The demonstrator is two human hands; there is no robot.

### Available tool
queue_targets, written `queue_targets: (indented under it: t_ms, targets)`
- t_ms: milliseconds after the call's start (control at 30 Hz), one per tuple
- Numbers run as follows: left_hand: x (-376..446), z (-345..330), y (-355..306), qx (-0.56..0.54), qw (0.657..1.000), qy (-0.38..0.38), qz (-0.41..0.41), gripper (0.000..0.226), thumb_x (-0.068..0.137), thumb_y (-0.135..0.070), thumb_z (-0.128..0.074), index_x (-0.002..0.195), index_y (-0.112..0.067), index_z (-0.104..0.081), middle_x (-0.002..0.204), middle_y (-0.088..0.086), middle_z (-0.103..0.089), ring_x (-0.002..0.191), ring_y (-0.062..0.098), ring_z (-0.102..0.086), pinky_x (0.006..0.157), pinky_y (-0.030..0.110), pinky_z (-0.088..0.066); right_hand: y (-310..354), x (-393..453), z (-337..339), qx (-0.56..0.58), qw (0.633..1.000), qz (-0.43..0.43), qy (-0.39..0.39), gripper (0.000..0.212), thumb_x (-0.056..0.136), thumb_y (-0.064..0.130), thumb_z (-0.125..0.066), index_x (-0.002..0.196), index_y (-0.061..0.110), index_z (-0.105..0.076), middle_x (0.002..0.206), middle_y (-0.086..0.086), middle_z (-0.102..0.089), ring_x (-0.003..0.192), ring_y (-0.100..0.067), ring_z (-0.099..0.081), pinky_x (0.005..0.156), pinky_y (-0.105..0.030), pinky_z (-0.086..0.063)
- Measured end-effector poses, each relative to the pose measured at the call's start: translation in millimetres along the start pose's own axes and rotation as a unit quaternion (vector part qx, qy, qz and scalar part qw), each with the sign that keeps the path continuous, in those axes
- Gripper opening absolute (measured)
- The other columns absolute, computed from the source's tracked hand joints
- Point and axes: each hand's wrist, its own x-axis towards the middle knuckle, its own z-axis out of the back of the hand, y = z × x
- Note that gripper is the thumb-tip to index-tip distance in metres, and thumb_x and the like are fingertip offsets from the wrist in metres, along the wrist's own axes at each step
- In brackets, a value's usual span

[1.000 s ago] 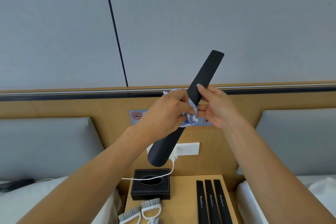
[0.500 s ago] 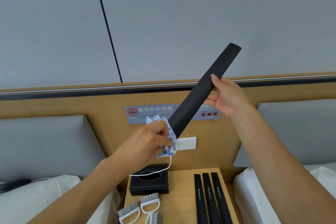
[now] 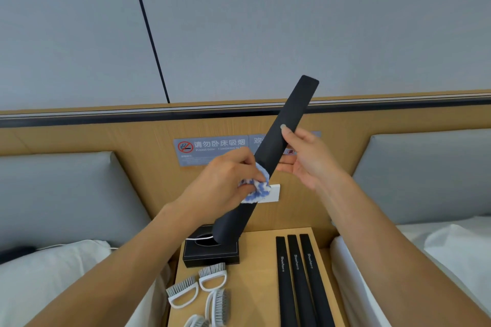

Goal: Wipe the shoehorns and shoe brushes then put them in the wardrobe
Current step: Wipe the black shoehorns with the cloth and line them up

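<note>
On the nightstand (image 3: 255, 273) w/ a black tissue box (image 3: 211, 253), we see 4 white shoe brushes (image 3: 212, 275) at left. Our left hand (image 3: 225, 186) presses a blue-white cloth (image 3: 256, 188) vs. the black shoehorn (image 3: 276, 156), held tilted up-right; right hand (image 3: 305, 159) pinches its upper part. 3 more shoehorns (image 3: 297, 279) lie side by side at right.

Single head view, close above hands (image 3: 265, 172), facing headboard wall (image 3: 132, 135).
</note>
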Motion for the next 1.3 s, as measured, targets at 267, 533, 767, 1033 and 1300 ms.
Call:
queue_targets:
  t_ms: [267, 533, 767, 1033, 1300]
  targets:
    - [-3, -40, 3, -0.068, 0.997, 0.013, 0.015, 0.028, 0.081, 0.001, -0.068, 0.098, -0.019, -0.077, 0.093, -0.003, -0.056, 0.072, 0.013, -0.058, 0.055, 0.013, -0.044, -34, -20, 35, -0.003, 0.996, -0.080, 0.042, 0.020, 0.100, 0.012, -0.055, 0.118, 0.009, -0.065, 0.114, -0.018, -0.072, 0.101, -0.037, -0.072, 0.075, -0.047, -0.061]
    - [-33, -95, 5, -0.125, 0.988, 0.059, 0.074, 0.028, 0.080, -0.001, -0.070, 0.100, -0.020, -0.078, 0.092, -0.007, -0.055, 0.076, 0.010, -0.057, 0.062, 0.020, -0.048, -85, -34, 74, 0.004, 0.983, -0.168, 0.080, 0.029, 0.095, -0.001, -0.057, 0.123, 0.007, -0.063, 0.121, -0.016, -0.070, 0.110, -0.035, -0.069, 0.085, -0.051, -0.059]
    - [-64, -141, 29, -0.138, 0.975, 0.090, 0.149, 0.024, 0.078, 0.001, -0.075, 0.097, -0.014, -0.078, 0.093, 0.001, -0.060, 0.082, 0.014, -0.058, 0.071, 0.018, -0.041, -133, -33, 95, -0.014, 0.973, -0.230, 0.008, 0.031, 0.094, 0.005, -0.064, 0.124, 0.007, -0.062, 0.123, -0.017, -0.067, 0.109, -0.031, -0.070, 0.086, -0.050, -0.060]
    - [-110, -184, 52, -0.138, 0.952, 0.086, 0.259, 0.024, 0.074, -0.005, -0.079, 0.095, -0.017, -0.078, 0.092, 0.000, -0.060, 0.079, 0.013, -0.059, 0.067, 0.011, -0.039, -204, -31, 121, -0.121, 0.944, -0.293, -0.096, 0.032, 0.083, 0.014, -0.079, 0.108, 0.006, -0.062, 0.113, -0.018, -0.069, 0.100, -0.031, -0.071, 0.071, -0.042, -0.062]
    - [-154, -214, 73, -0.130, 0.938, 0.062, 0.317, 0.023, 0.073, -0.004, -0.081, 0.094, -0.012, -0.078, 0.093, 0.005, -0.065, 0.077, 0.014, -0.061, 0.071, 0.023, -0.051, -305, 13, 114, -0.380, 0.858, -0.327, -0.109, 0.040, 0.080, 0.038, -0.081, 0.098, 0.012, -0.056, 0.099, -0.017, -0.068, 0.080, -0.026, -0.072, 0.063, -0.041, -0.064]
